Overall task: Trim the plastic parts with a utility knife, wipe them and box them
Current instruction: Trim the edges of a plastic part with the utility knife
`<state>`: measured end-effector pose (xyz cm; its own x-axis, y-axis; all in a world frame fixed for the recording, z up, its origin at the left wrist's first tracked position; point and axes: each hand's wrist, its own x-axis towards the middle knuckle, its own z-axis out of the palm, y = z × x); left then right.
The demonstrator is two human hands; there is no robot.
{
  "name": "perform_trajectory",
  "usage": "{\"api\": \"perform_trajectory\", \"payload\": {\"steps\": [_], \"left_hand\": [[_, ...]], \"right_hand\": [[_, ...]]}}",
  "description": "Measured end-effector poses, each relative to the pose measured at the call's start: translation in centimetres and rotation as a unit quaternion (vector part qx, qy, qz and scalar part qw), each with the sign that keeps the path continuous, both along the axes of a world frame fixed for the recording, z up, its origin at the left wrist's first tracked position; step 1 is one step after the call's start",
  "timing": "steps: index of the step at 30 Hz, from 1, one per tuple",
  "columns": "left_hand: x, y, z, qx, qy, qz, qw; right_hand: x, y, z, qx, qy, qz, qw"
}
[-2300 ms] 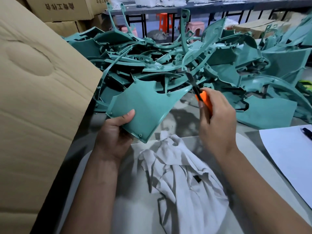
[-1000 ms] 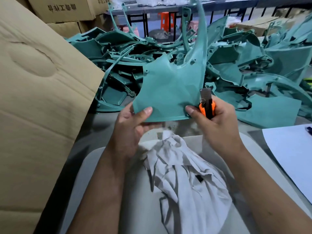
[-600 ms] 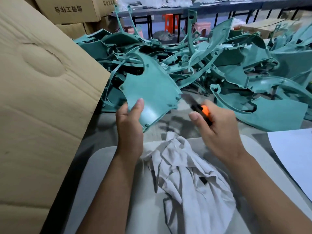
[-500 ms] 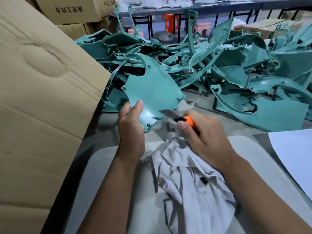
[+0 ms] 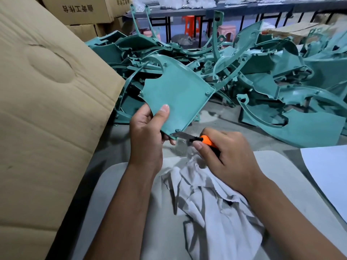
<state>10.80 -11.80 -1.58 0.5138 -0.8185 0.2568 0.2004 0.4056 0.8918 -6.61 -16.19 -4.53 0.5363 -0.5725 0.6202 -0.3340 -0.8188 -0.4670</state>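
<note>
At the centre of the frame, the left hand (image 5: pixel 145 134) is pinching a teal plastic part (image 5: pixel 176 94), thumb on its face. The right hand (image 5: pixel 225 156) is gripping an orange knife (image 5: pixel 195 139), its blade touching the part's bottom corner above a grey rag (image 5: pixel 216 209).

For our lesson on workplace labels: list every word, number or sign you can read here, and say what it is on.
Stacked cardboard box: one row of dark printed characters, upside down in this view, too blurred to quote.
Neighbouring box: a shorter row, cut off, unreadable.
No other text shows.
</note>
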Motion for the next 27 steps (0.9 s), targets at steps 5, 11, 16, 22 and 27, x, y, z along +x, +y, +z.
{"api": "perform_trajectory", "payload": {"steps": [5,11,16,22,27], "left_hand": [[0.6,0.3,-0.3,-0.009,-0.01,-0.003,1.0],[0.7,0.5,-0.4,-0.022,-0.016,0.003,1.0],[0.2,0.5,-0.5,-0.013,-0.004,0.015,1.0],[0.4,0.6,-0.4,0.002,0.017,-0.006,1.0],[0.6,0.8,-0.5,-0.018,0.013,-0.053,0.998]], "right_hand": [[-0.4,-0.7,0.3,-0.031,-0.035,-0.112,0.993],[-2.4,-3.2,0.0,0.003,-0.066,-0.29,0.955],[-0.8,-1.0,0.4,-0.083,-0.101,-0.095,0.987],[0.0,-0.6,0.3,-0.084,-0.043,-0.12,0.988],[-2.0,-2.6,0.2,-0.038,-0.075,-0.226,0.97]]}}
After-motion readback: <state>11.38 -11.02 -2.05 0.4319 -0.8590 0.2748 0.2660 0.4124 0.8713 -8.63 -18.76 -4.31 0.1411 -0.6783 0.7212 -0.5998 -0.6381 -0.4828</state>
